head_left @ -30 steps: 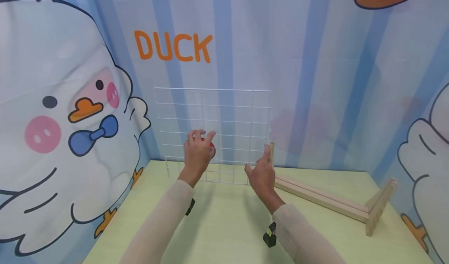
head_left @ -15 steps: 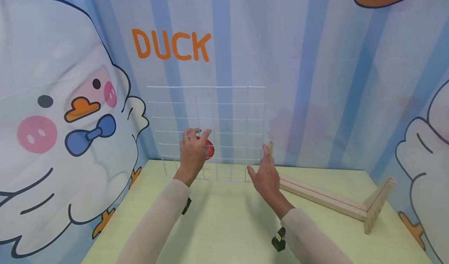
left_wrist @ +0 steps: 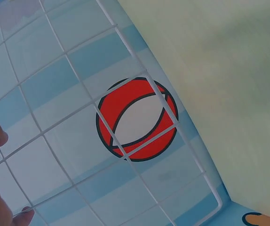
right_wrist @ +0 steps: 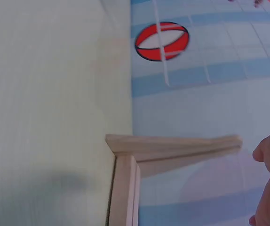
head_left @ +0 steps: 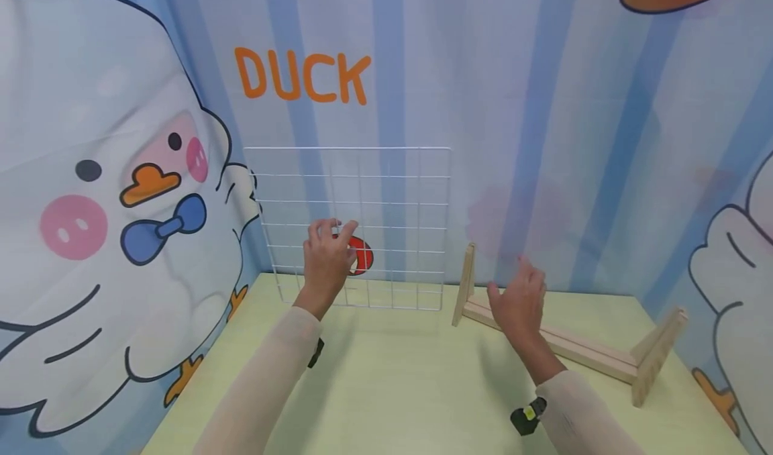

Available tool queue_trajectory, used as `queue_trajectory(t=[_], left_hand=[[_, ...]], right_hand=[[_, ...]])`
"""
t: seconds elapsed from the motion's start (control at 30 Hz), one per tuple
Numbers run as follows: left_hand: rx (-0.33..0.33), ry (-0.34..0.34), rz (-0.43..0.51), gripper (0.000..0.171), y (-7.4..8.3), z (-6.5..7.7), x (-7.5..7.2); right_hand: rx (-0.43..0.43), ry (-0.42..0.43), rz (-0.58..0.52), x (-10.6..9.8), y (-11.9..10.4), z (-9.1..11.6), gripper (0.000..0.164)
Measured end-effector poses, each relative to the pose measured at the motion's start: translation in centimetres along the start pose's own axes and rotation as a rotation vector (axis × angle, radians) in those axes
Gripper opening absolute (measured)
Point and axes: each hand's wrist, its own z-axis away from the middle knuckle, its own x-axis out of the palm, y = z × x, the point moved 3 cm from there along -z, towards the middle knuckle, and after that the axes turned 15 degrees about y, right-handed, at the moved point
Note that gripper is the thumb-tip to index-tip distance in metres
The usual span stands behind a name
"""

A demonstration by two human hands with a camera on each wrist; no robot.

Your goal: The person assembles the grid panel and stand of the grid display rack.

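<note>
A white wire grid panel (head_left: 392, 227) stands upright near the back of the table, my left hand (head_left: 328, 257) gripping its wires left of the middle. In the left wrist view a thumb and fingertip (left_wrist: 24, 216) show at the wires. My right hand (head_left: 521, 300) is apart from the panel, fingers loosely extended and holding nothing. It hovers over a light wooden stand (head_left: 588, 354), which has a grooved long bar and an upright piece at each end. In the right wrist view, the stand's left upright (right_wrist: 172, 143) lies near the hand's fingers.
The pale yellow-green table (head_left: 398, 381) meets a blue-striped cloth backdrop (head_left: 483, 106) printed with ducks. A printed red-and-white ball (left_wrist: 139, 117) shows through the panel. Black wrist cameras sit below both wrists.
My right hand has left the panel's right edge and moved right, over the wooden stand. The panel has shifted slightly left with my left hand still gripping it.
</note>
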Motion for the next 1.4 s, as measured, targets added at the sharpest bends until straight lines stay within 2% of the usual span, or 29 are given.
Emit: queue_trajectory(t=[0.27, 0.37, 0.47, 0.6, 0.67, 0.77, 0.83, 1.1, 1.23, 1.4], left_hand=[[-0.004, -0.008, -0.010, 0.052, -0.3, 0.1, 0.4], [-0.005, -0.009, -0.005, 0.052, -0.3, 0.2, 0.4], [-0.008, -0.012, -0.003, 0.052, -0.4, 0.3, 0.4], [-0.010, -0.023, -0.009, 0.050, -0.5, 0.4, 0.3], [-0.011, -0.025, -0.006, 0.050, -0.5, 0.4, 0.3], [-0.013, -0.024, -0.006, 0.050, -0.6, 0.4, 0.4], [-0.012, -0.018, -0.010, 0.051, -0.7, 0.4, 0.5], [-0.007, 0.012, -0.001, 0.053, -0.9, 0.4, 0.5], [-0.007, 0.007, 0.003, 0.052, -0.9, 0.3, 0.4], [-0.017, -0.010, 0.021, 0.050, -0.8, 0.3, 0.2]], right_hand=[[0.149, 0.048, 0.113, -4.1, 3.2, -2.2, 0.072], [0.194, 0.095, 0.130, -5.5, 4.4, -2.7, 0.069], [0.216, 0.165, 0.130, -6.9, 5.4, -3.2, 0.066], [0.205, 0.275, 0.154, -8.5, 6.5, -3.6, 0.062], [0.199, 0.307, 0.188, -9.4, 7.1, -3.7, 0.063], [0.235, 0.328, 0.236, -10.6, 8.3, -3.8, 0.066], [0.283, 0.314, 0.247, -11.3, 9.3, -3.9, 0.069], [0.518, 0.226, 0.154, -12.6, 12.3, -3.8, 0.086], [0.559, 0.208, 0.135, -12.8, 13.1, -3.8, 0.091], [0.560, 0.168, 0.135, -12.9, 14.0, -3.7, 0.095]])
